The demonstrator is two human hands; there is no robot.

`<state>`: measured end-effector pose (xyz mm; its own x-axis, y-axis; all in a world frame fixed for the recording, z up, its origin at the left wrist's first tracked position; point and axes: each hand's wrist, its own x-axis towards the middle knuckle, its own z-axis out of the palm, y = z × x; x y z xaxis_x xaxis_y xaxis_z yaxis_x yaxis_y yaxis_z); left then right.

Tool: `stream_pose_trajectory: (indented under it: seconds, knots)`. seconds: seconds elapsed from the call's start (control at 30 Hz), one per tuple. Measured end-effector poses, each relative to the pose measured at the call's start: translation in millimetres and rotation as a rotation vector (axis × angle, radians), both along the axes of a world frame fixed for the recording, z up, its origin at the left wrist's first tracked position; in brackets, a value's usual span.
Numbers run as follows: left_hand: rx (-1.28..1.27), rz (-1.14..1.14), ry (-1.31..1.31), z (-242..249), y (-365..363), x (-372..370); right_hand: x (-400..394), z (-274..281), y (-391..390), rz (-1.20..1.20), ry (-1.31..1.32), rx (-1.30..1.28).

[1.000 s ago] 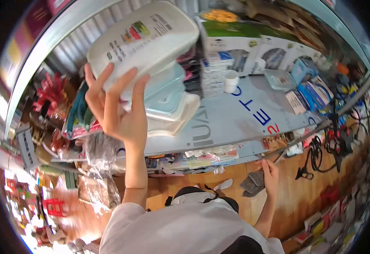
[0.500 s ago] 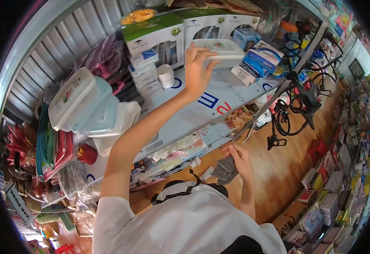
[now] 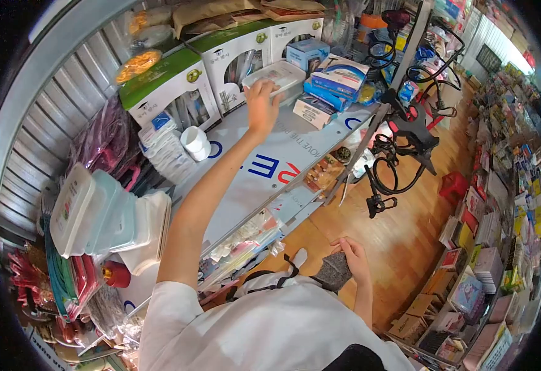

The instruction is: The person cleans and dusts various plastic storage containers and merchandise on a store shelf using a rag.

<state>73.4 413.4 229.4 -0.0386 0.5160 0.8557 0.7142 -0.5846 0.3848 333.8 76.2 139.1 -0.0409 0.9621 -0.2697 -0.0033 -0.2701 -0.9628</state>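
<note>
My left hand [image 3: 261,108] reaches to the back of the shelf, its fingers closed over the near edge of a clear plastic container with a pale lid [image 3: 276,77]. That container rests against the white and green boxes [image 3: 233,59], beside the blue and white boxes [image 3: 338,80]. Low in front of my body, my right hand [image 3: 352,256] is closed on a grey cloth [image 3: 333,272].
Stacked plastic containers [image 3: 94,213] lean at the left, near a red roll [image 3: 116,274]. White cups [image 3: 195,143] stand by small packets [image 3: 162,145]. A black cable bundle [image 3: 400,148] hangs at the shelf's right end. Packed shelves [image 3: 468,278] line the right side.
My left hand has moved the container back and down against the boxes. The view has shifted, and my right hand still has the grey cloth.
</note>
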Motion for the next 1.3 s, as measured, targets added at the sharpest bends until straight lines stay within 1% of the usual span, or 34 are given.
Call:
stream_pose_trajectory:
  seconds: [0.07,0.17,0.2,0.27,0.33,0.47,0.53,0.57,0.6,0.67,0.7,0.73,0.77,0.8,0.83,0.87,0.97,1.03,1.07,1.13,1.2,1.27,1.3]
  knots:
    - [-0.019,-0.03,0.016,2,6,-4,2,-1,5,0.001,0.0,-0.003]
    - [-0.138,-0.124,0.112,-4,10,-18,-2,0,20,0.039,-0.007,0.011]
    - [-0.124,-0.091,0.126,-2,2,-20,-5,2,26,0.061,-0.005,0.012]
    - [-0.088,-0.012,0.153,15,-27,-11,-10,5,41,0.11,-0.038,0.029]
    - [-0.112,-0.071,0.115,31,-53,-10,-20,2,53,0.168,-0.092,0.055]
    - [0.0,-0.076,0.046,83,-146,-14,-52,-1,79,0.499,-0.092,-0.004]
    - [0.016,-0.006,0.142,118,-211,-30,-72,-11,87,0.679,-0.129,-0.044]
    - [0.038,0.078,0.201,134,-241,-39,-81,-23,89,0.746,-0.148,-0.015]
    - [0.06,0.152,0.262,149,-271,-51,-99,-12,87,0.804,-0.153,0.035]
    - [0.051,0.287,0.255,174,-326,-77,-127,21,77,0.896,-0.163,0.133]
    - [0.043,0.404,0.28,184,-348,-93,-130,-14,85,1.006,-0.177,0.035]
    - [0.037,0.515,0.304,190,-367,-111,-138,-21,82,1.044,-0.163,0.035]
    - [0.072,0.679,0.323,191,-378,-132,-148,-24,79,1.076,-0.151,0.039]
    - [0.088,0.748,0.163,188,-383,-152,-156,-24,75,1.101,-0.137,0.043]
    - [0.047,0.853,0.226,185,-389,-179,-162,-19,71,1.125,-0.125,0.042]
    - [0.004,0.954,0.291,179,-397,-203,-167,-19,66,1.132,-0.124,0.048]
    - [-0.098,0.876,0.178,156,-412,-243,-174,-23,52,1.137,-0.125,0.074]
    - [-0.126,0.84,0.158,150,-413,-248,-171,-29,44,1.13,-0.143,0.102]
    - [-0.143,0.81,0.144,144,-410,-245,-168,-28,39,1.122,-0.146,0.113]
    - [-0.081,0.824,0.135,145,-402,-230,-164,-20,34,1.099,-0.161,0.132]
    - [0.01,0.841,0.178,152,-391,-205,-152,-16,33,1.036,-0.129,0.087]
    - [0.109,0.787,0.181,158,-377,-177,-139,-24,31,0.952,-0.106,0.081]
    - [0.09,0.708,0.178,157,-366,-163,-131,-27,31,0.908,-0.14,0.113]
